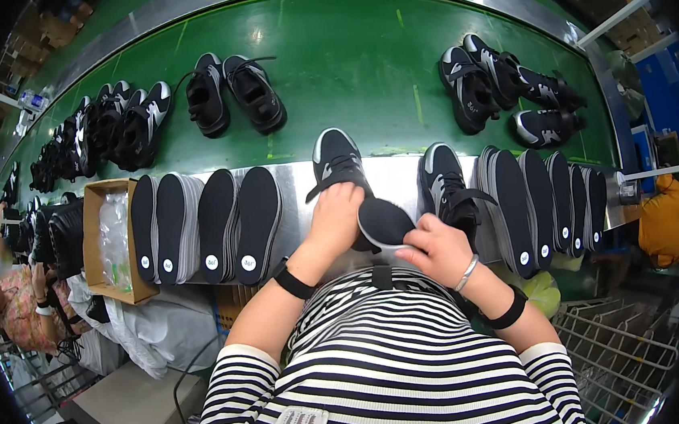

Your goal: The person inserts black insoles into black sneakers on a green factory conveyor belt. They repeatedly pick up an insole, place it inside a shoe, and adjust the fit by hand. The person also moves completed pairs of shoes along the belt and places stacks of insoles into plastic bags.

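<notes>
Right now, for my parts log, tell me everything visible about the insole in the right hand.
The insole has a black, fabric-looking face, a grey rim and a rounded end. The right hand pinches its lower edge, holding it tilted beside the left hand; whether those two touch is unclear.

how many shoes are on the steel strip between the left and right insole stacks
2. The first shoe is at the left hand; the second shoe stands to its right, beside the right-side insole stacks. No others show there.
</notes>
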`<state>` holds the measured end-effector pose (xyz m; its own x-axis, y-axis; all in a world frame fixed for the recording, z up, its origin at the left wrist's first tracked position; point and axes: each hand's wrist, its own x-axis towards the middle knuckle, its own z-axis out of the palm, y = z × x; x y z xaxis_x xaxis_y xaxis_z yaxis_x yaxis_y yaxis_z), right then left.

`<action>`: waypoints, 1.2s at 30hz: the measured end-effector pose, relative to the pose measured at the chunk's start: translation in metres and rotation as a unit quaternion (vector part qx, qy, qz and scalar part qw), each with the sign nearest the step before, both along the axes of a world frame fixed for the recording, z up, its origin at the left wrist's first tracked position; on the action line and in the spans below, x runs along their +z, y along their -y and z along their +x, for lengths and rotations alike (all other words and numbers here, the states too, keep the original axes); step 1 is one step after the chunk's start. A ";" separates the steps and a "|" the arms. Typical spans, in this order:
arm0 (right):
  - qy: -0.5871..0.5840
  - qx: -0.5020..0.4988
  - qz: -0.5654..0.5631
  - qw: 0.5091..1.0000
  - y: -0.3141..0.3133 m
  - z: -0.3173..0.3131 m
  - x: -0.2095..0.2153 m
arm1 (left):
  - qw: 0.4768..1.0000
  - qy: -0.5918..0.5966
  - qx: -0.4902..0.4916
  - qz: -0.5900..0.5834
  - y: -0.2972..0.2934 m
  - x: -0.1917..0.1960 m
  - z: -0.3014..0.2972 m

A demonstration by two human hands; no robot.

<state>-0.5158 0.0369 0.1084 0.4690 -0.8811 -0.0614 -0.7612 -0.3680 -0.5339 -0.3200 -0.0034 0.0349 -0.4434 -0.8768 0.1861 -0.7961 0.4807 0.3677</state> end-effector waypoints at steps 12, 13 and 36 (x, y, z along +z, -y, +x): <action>-0.319 0.093 0.006 0.943 0.028 0.034 0.005 | 0.864 -0.375 0.143 0.304 0.037 -0.004 -0.010; -0.324 0.068 0.015 0.944 0.031 0.038 -0.012 | 0.847 -0.397 0.145 0.323 0.038 -0.011 -0.010; -0.291 0.112 0.054 0.949 0.049 0.027 -0.046 | 0.847 -0.386 0.172 0.321 0.031 -0.016 -0.037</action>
<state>-0.4891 -0.0124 0.0619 0.5031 -0.7370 -0.4514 -0.8476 -0.5227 -0.0914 -0.3568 -0.0349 0.0192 -0.1047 -0.9598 -0.2602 -0.2513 -0.2277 0.9408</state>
